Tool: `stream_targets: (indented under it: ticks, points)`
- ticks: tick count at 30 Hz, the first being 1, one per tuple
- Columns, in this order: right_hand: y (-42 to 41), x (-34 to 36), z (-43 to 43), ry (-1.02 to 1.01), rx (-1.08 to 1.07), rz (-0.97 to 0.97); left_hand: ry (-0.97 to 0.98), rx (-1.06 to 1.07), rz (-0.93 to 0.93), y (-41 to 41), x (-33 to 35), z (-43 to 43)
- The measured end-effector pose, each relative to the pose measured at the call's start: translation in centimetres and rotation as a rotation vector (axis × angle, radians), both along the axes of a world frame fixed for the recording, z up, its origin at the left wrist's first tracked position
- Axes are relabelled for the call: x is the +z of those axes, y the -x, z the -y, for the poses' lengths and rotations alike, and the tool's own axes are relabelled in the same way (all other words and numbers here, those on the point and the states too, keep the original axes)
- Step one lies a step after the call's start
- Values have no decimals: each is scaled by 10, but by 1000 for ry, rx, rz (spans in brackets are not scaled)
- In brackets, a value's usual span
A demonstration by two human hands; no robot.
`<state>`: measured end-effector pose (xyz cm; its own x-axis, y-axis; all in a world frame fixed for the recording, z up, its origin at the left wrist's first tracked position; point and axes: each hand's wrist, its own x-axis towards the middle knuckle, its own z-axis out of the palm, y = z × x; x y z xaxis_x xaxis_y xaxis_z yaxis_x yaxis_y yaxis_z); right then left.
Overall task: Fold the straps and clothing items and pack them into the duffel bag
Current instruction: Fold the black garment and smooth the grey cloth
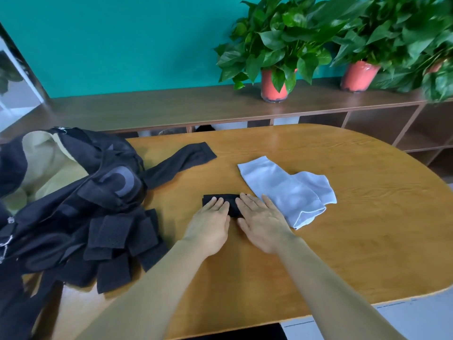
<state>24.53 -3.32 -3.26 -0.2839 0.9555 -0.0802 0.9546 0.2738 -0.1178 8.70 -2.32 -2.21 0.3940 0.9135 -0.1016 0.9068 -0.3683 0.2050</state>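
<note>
Head view: we see both hands laid flat at the centre of the frame, fingers straight and gripping nothing. The left hand point(210, 223) and the right hand point(263, 223) press side by side on a small folded black cloth point(231, 201). Pale blue socks point(286, 190) lie just right of the right hand. The duffel bag point(73, 190) slumps open at the left edge, its beige lining showing. A long black sock point(181, 160) reaches from it toward the upper centre. A heap of black straps point(117, 241) spills toward the lower left, near the left forearm. Bare wood of the surface point(355, 241) runs right to its curved edge.
</note>
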Motion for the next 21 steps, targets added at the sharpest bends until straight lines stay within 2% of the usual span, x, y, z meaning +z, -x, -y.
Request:
stream_targets:
  ticks: [4, 7, 12, 21]
  points:
    - [-8, 0, -20, -42, -26, 14, -156, 31, -78, -13, -1, -22]
    - [-17, -3, -31, -24, -61, -31, -214, 55, -58, -19, -5, -38]
    - [-36, -12, -46, -27, -134, -92, -213, 42, -7, -34, -10, -60]
    - [-70, -16, -65, -71, -220, -15, -221, 76, -100, -55, -12, -85]
